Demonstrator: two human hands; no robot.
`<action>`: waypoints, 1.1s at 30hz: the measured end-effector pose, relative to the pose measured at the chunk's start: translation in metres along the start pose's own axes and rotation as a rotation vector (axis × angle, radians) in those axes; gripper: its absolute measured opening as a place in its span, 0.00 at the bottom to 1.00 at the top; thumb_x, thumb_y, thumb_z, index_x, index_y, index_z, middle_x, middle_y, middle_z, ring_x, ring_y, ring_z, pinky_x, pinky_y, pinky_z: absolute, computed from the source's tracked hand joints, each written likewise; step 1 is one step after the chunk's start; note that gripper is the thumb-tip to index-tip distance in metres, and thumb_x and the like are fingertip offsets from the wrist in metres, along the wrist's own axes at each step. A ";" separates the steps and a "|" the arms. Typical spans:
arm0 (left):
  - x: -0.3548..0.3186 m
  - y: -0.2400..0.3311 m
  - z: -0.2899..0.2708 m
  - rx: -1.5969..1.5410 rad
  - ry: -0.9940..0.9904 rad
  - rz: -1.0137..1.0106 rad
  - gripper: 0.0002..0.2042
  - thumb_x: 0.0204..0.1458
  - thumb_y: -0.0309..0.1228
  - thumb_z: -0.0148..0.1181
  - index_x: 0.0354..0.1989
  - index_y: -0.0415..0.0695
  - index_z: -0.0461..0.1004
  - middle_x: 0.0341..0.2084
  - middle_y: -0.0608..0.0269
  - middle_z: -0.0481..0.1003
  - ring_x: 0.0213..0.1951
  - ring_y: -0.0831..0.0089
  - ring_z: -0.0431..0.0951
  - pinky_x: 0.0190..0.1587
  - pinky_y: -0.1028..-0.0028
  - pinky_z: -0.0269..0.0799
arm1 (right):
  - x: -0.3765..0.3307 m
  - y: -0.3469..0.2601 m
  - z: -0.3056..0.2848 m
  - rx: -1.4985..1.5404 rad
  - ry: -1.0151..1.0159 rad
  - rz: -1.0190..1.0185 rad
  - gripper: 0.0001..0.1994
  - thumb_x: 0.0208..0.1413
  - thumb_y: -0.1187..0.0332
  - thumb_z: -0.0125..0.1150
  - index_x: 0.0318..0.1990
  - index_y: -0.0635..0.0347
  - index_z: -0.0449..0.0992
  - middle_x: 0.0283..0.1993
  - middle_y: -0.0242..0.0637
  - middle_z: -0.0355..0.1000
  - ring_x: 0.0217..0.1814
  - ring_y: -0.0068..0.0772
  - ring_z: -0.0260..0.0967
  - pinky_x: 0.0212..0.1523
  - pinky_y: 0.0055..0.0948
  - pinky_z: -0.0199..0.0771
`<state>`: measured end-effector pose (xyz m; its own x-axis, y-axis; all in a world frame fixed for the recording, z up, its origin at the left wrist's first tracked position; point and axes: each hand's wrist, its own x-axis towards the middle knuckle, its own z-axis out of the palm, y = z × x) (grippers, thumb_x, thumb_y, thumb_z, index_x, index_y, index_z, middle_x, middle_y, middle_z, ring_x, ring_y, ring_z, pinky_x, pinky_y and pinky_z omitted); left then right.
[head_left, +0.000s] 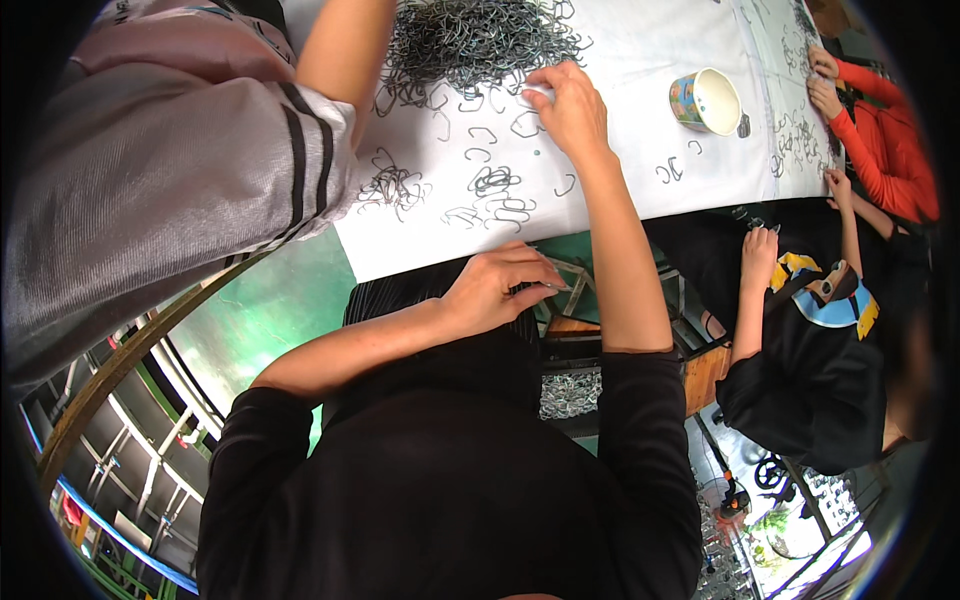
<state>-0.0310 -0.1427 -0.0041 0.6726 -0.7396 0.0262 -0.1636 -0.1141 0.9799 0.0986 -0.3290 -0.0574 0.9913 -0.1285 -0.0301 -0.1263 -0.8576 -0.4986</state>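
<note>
A large heap of dark metal wire hooks point(470, 45) lies on the white-covered table point(625, 115). At the heap's near right edge, my right hand point(575, 110) reaches over the table. Its thumb and forefinger are apart beside loose hooks, and I see nothing held between them. My left hand point(500, 287) is closed in a pinch in front of the table edge, over my lap. A small shiny metal piece shows at its fingertips, mostly covered by the fingers. Between the heap and the table edge lie loose curved hooks point(480, 135) and a small cluster of hooks point(495, 180).
A paper cup point(708, 102) stands right of my right hand. Another tangle of hooks point(393, 188) lies near the left corner. A person in a grey sleeve point(190, 165) leans in at left. Other people in black point(820, 390) and red point(885, 140) sit at right.
</note>
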 end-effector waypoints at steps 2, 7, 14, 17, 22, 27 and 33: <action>0.001 0.000 0.000 0.001 -0.002 -0.002 0.09 0.42 0.21 0.65 0.34 0.45 0.79 0.30 0.63 0.77 0.36 0.67 0.76 0.41 0.70 0.72 | 0.001 0.005 0.005 -0.006 0.204 0.023 0.18 0.47 0.65 0.65 0.48 0.47 0.74 0.46 0.36 0.66 0.50 0.39 0.65 0.48 0.35 0.69; 0.002 0.003 0.001 0.006 -0.037 -0.032 0.09 0.43 0.21 0.64 0.34 0.45 0.79 0.30 0.63 0.77 0.36 0.67 0.76 0.41 0.71 0.72 | 0.033 0.027 0.008 -0.028 0.221 0.038 0.23 0.46 0.66 0.66 0.53 0.47 0.71 0.51 0.38 0.65 0.54 0.39 0.63 0.50 0.36 0.68; 0.003 0.002 0.004 0.027 -0.005 0.011 0.09 0.43 0.21 0.64 0.34 0.45 0.79 0.30 0.64 0.77 0.35 0.68 0.76 0.40 0.71 0.72 | 0.051 0.028 -0.023 0.331 0.115 -0.031 0.10 0.50 0.72 0.59 0.41 0.55 0.77 0.34 0.35 0.77 0.39 0.29 0.74 0.44 0.27 0.73; 0.000 0.002 0.005 0.018 -0.012 0.000 0.09 0.43 0.21 0.64 0.34 0.45 0.79 0.30 0.64 0.77 0.35 0.68 0.75 0.40 0.71 0.72 | 0.043 0.042 -0.031 0.342 0.168 0.004 0.12 0.51 0.71 0.59 0.44 0.53 0.77 0.36 0.33 0.76 0.41 0.32 0.73 0.45 0.28 0.72; -0.003 -0.001 0.008 0.000 -0.028 -0.009 0.08 0.43 0.21 0.64 0.33 0.44 0.79 0.31 0.65 0.77 0.35 0.68 0.75 0.40 0.71 0.72 | -0.008 0.022 -0.027 0.077 0.266 -0.248 0.10 0.50 0.71 0.59 0.41 0.50 0.78 0.38 0.34 0.72 0.44 0.36 0.69 0.45 0.31 0.70; -0.004 -0.002 0.008 -0.010 -0.045 0.024 0.08 0.43 0.21 0.64 0.33 0.44 0.79 0.31 0.65 0.77 0.35 0.67 0.74 0.40 0.71 0.72 | -0.074 -0.003 0.005 0.199 -0.033 -0.294 0.05 0.49 0.71 0.60 0.34 0.53 0.78 0.35 0.32 0.71 0.41 0.34 0.69 0.40 0.31 0.70; -0.005 -0.001 0.006 0.024 -0.088 0.009 0.08 0.43 0.21 0.65 0.33 0.44 0.79 0.31 0.64 0.77 0.35 0.67 0.75 0.39 0.70 0.72 | -0.073 0.014 0.010 0.174 0.182 -0.042 0.05 0.50 0.70 0.60 0.34 0.55 0.79 0.32 0.35 0.71 0.34 0.37 0.70 0.36 0.31 0.70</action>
<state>-0.0386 -0.1429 -0.0064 0.6048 -0.7962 0.0163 -0.1875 -0.1224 0.9746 0.0253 -0.3264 -0.0705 0.9702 -0.1956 0.1428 -0.0607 -0.7673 -0.6384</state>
